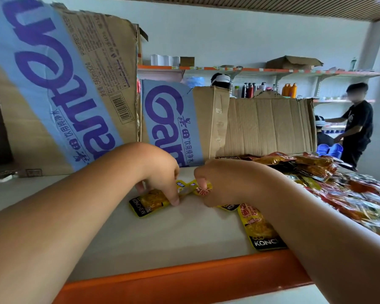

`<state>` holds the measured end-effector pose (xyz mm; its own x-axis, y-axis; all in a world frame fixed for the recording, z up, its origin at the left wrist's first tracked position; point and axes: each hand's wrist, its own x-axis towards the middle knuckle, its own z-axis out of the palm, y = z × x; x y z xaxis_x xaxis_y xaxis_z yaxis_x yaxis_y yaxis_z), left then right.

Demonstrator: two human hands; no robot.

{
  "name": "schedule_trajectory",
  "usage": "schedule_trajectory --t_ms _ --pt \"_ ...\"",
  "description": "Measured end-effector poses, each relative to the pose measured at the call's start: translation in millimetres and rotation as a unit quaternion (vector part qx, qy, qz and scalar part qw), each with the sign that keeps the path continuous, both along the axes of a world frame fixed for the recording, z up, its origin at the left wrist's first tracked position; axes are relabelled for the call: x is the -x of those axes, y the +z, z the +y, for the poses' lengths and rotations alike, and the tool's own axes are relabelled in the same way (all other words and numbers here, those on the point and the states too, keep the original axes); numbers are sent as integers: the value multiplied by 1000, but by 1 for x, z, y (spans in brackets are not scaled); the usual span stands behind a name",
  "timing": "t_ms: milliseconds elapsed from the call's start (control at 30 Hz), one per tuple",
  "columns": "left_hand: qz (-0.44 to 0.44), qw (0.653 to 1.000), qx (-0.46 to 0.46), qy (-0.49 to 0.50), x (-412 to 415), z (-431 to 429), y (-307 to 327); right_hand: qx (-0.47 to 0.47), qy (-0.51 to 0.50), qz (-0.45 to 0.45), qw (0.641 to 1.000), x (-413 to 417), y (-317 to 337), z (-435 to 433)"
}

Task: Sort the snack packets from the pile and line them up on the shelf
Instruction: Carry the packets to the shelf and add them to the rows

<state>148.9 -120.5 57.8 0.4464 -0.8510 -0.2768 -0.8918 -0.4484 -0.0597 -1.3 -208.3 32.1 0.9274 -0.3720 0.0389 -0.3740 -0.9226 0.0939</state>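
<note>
A yellow snack packet point(148, 204) lies on the white shelf point(162, 233), and my left hand point(158, 172) pinches its upper end with thumb and fingers. My right hand point(219, 183) pinches the top of a second yellow packet point(203, 190) right beside it. Another yellow packet point(259, 229) lies flat under my right forearm, and a fourth point(229, 206) peeks out below my right hand. A pile of red and yellow packets point(338, 189) covers the shelf's right part.
Torn cardboard boxes with blue print point(64, 88) and a plain brown one point(268, 126) stand along the back of the shelf. An orange strip point(184, 279) edges the shelf front. A person point(355, 123) works at far shelves holding bottles.
</note>
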Motion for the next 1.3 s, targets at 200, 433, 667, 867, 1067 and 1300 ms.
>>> schedule_trajectory --t_ms 200,433,667,867,1067,1300 --pt "-3 999 11 -31 1 3 2 -56 -40 -63 996 -1 -3 -7" --pt "-92 969 217 -73 0 10 21 -121 -82 -299 943 3 7 -25" --pt "-162 894 396 -137 2 19 32 -89 -91 -450 884 13 29 -41" --pt "-135 862 471 -131 7 48 39 -82 -21 -499 862 22 65 -9" --pt "-99 823 552 -96 -6 102 33 -112 17 -500 858 16 69 41" --pt "-103 781 613 -62 -40 203 15 -148 32 -524 838 -21 46 131"
